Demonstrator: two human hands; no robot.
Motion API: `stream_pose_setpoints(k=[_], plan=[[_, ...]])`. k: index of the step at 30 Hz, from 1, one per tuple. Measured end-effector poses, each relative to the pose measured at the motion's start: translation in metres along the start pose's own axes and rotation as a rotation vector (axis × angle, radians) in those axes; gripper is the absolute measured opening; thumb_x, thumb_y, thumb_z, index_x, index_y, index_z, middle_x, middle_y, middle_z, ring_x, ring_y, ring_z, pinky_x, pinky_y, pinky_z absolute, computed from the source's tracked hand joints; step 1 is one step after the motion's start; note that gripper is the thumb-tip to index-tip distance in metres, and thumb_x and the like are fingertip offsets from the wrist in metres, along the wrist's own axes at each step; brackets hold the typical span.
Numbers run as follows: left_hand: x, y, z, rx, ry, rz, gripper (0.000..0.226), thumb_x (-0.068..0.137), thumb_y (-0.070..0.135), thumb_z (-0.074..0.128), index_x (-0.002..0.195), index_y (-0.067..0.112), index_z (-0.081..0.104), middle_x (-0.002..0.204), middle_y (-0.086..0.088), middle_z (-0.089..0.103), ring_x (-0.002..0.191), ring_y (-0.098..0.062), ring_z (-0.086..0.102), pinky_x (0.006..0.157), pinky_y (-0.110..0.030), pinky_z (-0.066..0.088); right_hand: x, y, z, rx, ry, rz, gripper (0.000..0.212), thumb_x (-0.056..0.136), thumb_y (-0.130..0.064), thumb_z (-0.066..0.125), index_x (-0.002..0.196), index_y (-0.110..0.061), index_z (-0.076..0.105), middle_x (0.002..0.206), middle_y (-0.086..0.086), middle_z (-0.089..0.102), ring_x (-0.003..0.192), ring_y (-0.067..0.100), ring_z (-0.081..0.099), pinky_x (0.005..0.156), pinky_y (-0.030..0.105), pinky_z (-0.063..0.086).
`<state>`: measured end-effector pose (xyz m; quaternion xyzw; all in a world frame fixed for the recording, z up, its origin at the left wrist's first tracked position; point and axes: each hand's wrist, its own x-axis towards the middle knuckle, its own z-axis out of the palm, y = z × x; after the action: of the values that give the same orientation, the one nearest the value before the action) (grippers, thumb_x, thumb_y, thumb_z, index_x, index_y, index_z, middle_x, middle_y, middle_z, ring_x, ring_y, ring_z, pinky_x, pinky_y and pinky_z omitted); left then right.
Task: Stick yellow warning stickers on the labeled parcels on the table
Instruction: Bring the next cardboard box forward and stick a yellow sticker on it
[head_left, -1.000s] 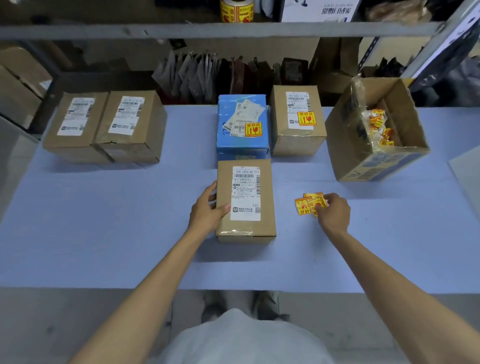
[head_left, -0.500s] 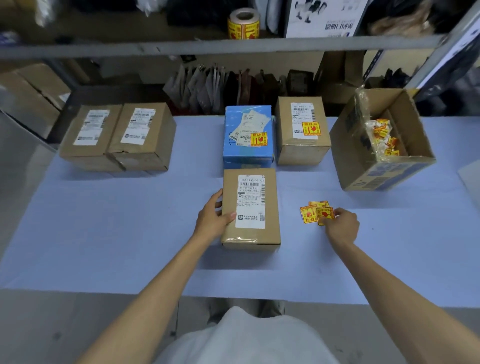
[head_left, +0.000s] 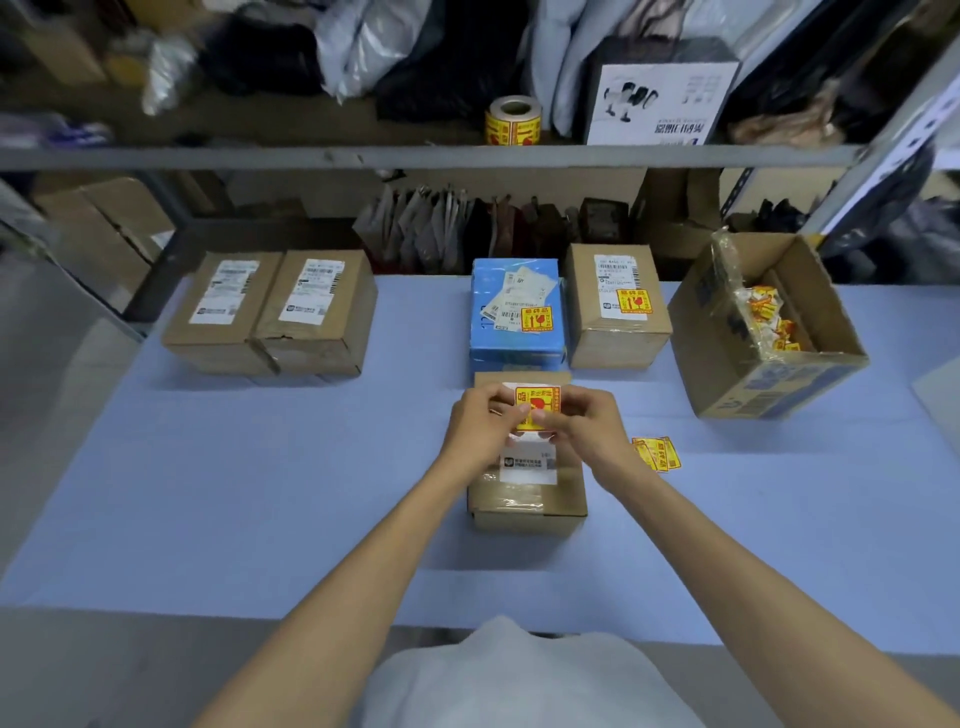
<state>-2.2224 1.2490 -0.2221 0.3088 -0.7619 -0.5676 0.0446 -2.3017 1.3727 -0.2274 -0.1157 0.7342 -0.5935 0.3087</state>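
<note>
Both hands, left hand (head_left: 480, 431) and right hand (head_left: 587, 428), pinch one yellow sticker (head_left: 537, 408) between fingertips above the parcel (head_left: 527, 499), seemingly not yet touching its label

Four brown parcels (head_left: 311, 312), one blue parcel (head_left: 515, 345), one open carton (head_left: 727, 364), one sticker roll (head_left: 513, 123)

Reference: centre parcel (head_left: 527, 506). Loose stickers (head_left: 657, 454) lie just right of it. Two stickered parcels (head_left: 618, 325) sit behind it, an open carton (head_left: 727, 364) behind-right and an unstickered pair (head_left: 311, 317) behind-left.
</note>
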Motion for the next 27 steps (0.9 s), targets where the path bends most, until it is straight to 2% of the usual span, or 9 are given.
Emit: stream_pose_setpoints(k=[3, 6, 8, 11, 15, 18, 21, 24, 27], plan=[[-0.001, -0.008, -0.008, -0.005, 0.007, -0.010, 0.015, 0.089, 0.022, 0.066, 0.099, 0.011, 0.064, 0.086, 0.001, 0.065, 0.072, -0.010, 0.066, 0.063, -0.021, 0.056, 0.001, 0.003, 0.009, -0.035, 0.040, 0.015, 0.018, 0.079, -0.004, 0.075, 0.096, -0.003, 0.068, 0.083, 0.015, 0.070, 0.071, 0.023, 0.067, 0.065, 0.031, 0.056], [-0.003, -0.013, -0.015, -0.007, -0.012, -0.011, 0.011, 0.088, 0.022, 0.067, 0.094, 0.013, 0.064, 0.078, 0.003, 0.064, 0.068, -0.011, 0.064, 0.061, -0.020, 0.054, 0.001, 0.004, 0.013, -0.120, 0.042, -0.038, 0.011, 0.080, -0.010, 0.076, 0.089, -0.009, 0.069, 0.083, 0.012, 0.071, 0.077, 0.024, 0.069, 0.068, 0.036, 0.057], [-0.003, -0.016, -0.019, 0.015, -0.096, -0.001, 0.008, 0.087, 0.018, 0.069, 0.091, 0.012, 0.065, 0.075, 0.000, 0.064, 0.065, -0.011, 0.062, 0.059, -0.018, 0.050, 0.000, 0.001, 0.014, -0.183, 0.023, -0.080, 0.005, 0.081, -0.013, 0.075, 0.084, -0.012, 0.071, 0.082, 0.008, 0.072, 0.077, 0.020, 0.069, 0.067, 0.031, 0.056], [-0.002, -0.019, -0.023, 0.057, -0.154, 0.006, 0.006, 0.085, 0.020, 0.070, 0.089, 0.016, 0.069, 0.081, -0.003, 0.069, 0.076, -0.013, 0.065, 0.066, -0.019, 0.049, -0.001, -0.003, 0.011, -0.192, -0.013, -0.069, 0.002, 0.081, -0.005, 0.073, 0.082, -0.004, 0.071, 0.076, 0.010, 0.071, 0.068, 0.016, 0.069, 0.058, 0.022, 0.054], [0.004, -0.018, -0.026, -0.099, -0.070, -0.038, 0.004, 0.085, 0.022, 0.071, 0.082, 0.022, 0.069, 0.086, 0.003, 0.070, 0.088, -0.014, 0.066, 0.077, -0.024, 0.051, -0.001, -0.009, 0.010, -0.150, -0.012, -0.040, 0.005, 0.081, -0.001, 0.072, 0.079, -0.001, 0.067, 0.078, 0.013, 0.072, 0.074, 0.019, 0.071, 0.059, 0.024, 0.052], [0.005, -0.018, -0.029, -0.209, -0.062, -0.041, 0.005, 0.090, 0.023, 0.065, 0.090, 0.018, 0.068, 0.087, 0.002, 0.069, 0.083, -0.010, 0.064, 0.069, -0.021, 0.048, -0.001, -0.010, 0.011, -0.134, -0.029, -0.021, 0.010, 0.083, -0.002, 0.070, 0.078, -0.006, 0.063, 0.083, 0.011, 0.072, 0.079, 0.020, 0.072, 0.054, 0.023, 0.052], [0.004, -0.020, -0.032, -0.278, -0.069, -0.060, 0.009, 0.093, 0.019, 0.060, 0.098, 0.013, 0.066, 0.085, 0.003, 0.068, 0.075, -0.007, 0.062, 0.064, -0.016, 0.050, -0.002, -0.008, 0.011, -0.060, 0.065, -0.019, 0.009, 0.083, -0.004, 0.071, 0.084, -0.001, 0.063, 0.080, 0.006, 0.071, 0.071, 0.011, 0.071, 0.056, 0.022, 0.054], [0.003, -0.022, -0.033, -0.268, -0.090, -0.078, 0.010, 0.093, 0.015, 0.059, 0.100, 0.010, 0.066, 0.083, 0.002, 0.067, 0.072, -0.006, 0.060, 0.064, -0.016, 0.050, -0.003, -0.006, 0.011, -0.046, 0.075, -0.022, 0.008, 0.084, -0.004, 0.070, 0.083, -0.004, 0.063, 0.080, 0.004, 0.071, 0.072, 0.011, 0.070, 0.058, 0.021, 0.054], [0.004, -0.020, -0.034, -0.199, -0.125, -0.070, 0.011, 0.093, 0.017, 0.060, 0.099, 0.010, 0.066, 0.082, 0.001, 0.068, 0.072, -0.007, 0.060, 0.064, -0.019, 0.050, -0.003, -0.005, 0.012, -0.042, 0.100, -0.035, 0.006, 0.086, -0.004, 0.067, 0.084, -0.005, 0.062, 0.087, 0.011, 0.071, 0.079, 0.018, 0.070, 0.061, 0.022, 0.053]])
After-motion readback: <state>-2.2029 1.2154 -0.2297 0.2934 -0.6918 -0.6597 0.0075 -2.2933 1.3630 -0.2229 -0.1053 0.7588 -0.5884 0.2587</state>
